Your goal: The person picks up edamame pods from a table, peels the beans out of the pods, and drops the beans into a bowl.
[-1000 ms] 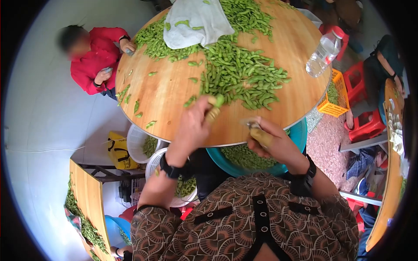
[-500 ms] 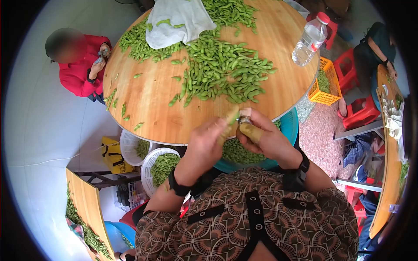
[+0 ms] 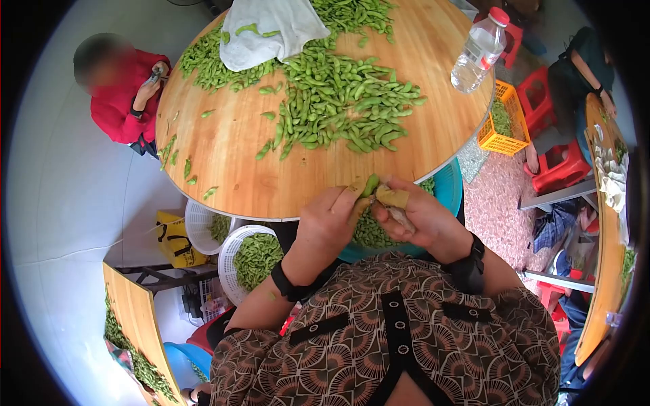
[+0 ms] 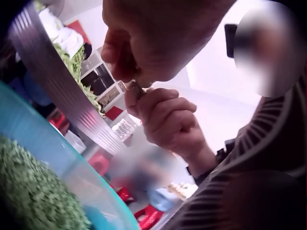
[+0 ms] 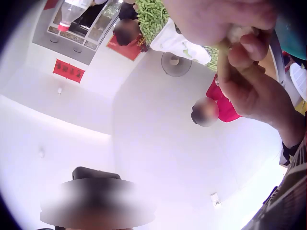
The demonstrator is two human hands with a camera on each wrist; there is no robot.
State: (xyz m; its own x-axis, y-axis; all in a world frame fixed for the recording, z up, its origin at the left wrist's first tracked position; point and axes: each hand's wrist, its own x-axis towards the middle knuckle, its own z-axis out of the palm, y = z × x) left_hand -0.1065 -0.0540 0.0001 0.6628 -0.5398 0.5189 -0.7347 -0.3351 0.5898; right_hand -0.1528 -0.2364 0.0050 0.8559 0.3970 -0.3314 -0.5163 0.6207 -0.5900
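Both hands meet close over the near edge of the table. The left hand (image 3: 326, 222) pinches a green soybean pod (image 3: 370, 184) between thumb and fingertips, its tip pointing up. Right beside it, the right hand (image 3: 430, 220) has its fingers curled around a small metal tool (image 4: 138, 89), mostly hidden by the fingers; its exact kind I cannot tell. Tan wrapping (image 3: 393, 197) covers a digit of the right hand. Below the hands, a teal basin (image 3: 452, 196) holds many green shelled beans (image 3: 371, 232). A heap of soybean pods (image 3: 338, 101) covers the table's middle.
A white cloth (image 3: 271, 34) lies over part of the heap on the round wooden table (image 3: 223, 142). Near its right edge stands a water bottle (image 3: 479, 54). White baskets (image 3: 232, 271) of pods are below left. A person in red (image 3: 112, 111) is at the left side.
The left hand has brought the pod down from the heap's edge to the right hand. Both hands now meet above the basin. The head view has shifted slightly.
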